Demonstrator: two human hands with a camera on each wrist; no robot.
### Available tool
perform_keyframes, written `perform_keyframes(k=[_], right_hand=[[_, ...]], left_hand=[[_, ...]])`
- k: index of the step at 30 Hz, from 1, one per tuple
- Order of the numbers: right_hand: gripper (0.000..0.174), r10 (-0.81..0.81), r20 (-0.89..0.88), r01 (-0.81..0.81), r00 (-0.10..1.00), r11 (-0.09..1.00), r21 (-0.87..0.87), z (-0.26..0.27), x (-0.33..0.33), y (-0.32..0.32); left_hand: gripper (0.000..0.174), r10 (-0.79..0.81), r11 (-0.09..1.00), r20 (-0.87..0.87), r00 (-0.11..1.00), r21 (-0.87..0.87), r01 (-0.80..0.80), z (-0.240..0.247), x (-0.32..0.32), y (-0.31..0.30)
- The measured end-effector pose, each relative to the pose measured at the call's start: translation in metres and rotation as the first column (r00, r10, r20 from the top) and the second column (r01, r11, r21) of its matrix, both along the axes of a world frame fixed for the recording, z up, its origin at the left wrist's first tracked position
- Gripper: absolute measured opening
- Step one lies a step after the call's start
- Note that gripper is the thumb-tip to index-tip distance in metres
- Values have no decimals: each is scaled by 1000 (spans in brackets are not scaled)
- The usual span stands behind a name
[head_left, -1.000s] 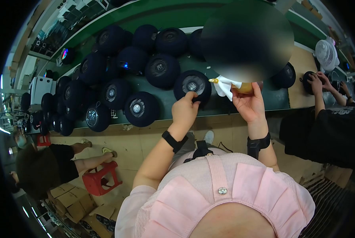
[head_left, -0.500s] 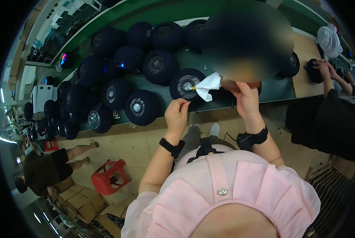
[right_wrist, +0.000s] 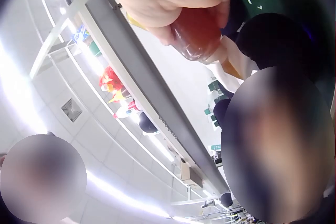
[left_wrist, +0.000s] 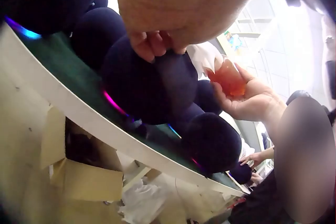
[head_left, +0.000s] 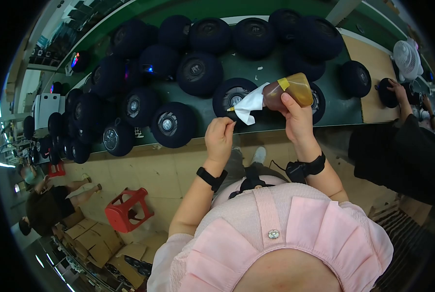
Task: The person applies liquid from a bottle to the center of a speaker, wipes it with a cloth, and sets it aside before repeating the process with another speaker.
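Green and long, the bench (head_left: 341, 113) crosses the head view beneath crowded dark round units, with the floor on its near side and a red stool (head_left: 125, 214) standing there toward 8 o'clock. Clock directions here are read in the head view from the round unit (head_left: 227, 90) nearest the nozzle, its silvery disc partly hidden by a white cloth (head_left: 250, 104). At 3 o'clock the right hand (head_left: 299, 117) grips an amber bottle (head_left: 298, 88), thumb laid across its side and fingers curled round the body. Yellow tape (head_left: 283, 84) bands the bottle, which is tilted so that its nozzle (head_left: 230, 109) points between 8 and 9 o'clock; the cloth wraps its neck. At 7 o'clock the left hand (head_left: 218, 140) has its fingers bent and closed against the thumb, pinching a small dark bit too tiny to identify, just below the nozzle tip; whether the two touch I cannot tell. Another unit (head_left: 173, 125) sits at 8 o'clock, one more (head_left: 198, 73) at 10. Past the bottle, toward 3 o'clock, lies a cardboard sheet (head_left: 371, 100), with a white fan (head_left: 406, 58) beyond and a second person's hand (head_left: 398, 91) on another dark unit.
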State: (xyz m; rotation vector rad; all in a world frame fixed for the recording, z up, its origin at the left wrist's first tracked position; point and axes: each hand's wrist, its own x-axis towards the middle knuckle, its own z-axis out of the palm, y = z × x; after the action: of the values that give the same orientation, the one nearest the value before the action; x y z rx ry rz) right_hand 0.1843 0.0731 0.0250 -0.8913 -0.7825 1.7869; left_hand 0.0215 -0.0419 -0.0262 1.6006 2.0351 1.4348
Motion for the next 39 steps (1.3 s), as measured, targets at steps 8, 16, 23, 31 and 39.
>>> perform_keyframes(k=[8,16,23,31,39], right_hand=[[33,-20,12,19,1000,997,71,-7,-2,-4],[48,-128,261,17,957,921,388,-2,1,-14],[55,-88,356,-148,930,798,584,18,-1,-24],[56,-88,373,-158,924,800,579,7,7,-26],[51,-91,262,-43,961,885,463,0,7,-19]], left_hand=[[10,-1,1000,32,999,-8,1,0,0,4],[7,19,996,-26,999,-91,-22,7,5,7],[8,2,1000,-1,1000,6,-2,10,2,10],[10,-13,1000,5,1000,-10,13,12,4,11],[8,-9,1000,-44,999,8,9,8,4,13]])
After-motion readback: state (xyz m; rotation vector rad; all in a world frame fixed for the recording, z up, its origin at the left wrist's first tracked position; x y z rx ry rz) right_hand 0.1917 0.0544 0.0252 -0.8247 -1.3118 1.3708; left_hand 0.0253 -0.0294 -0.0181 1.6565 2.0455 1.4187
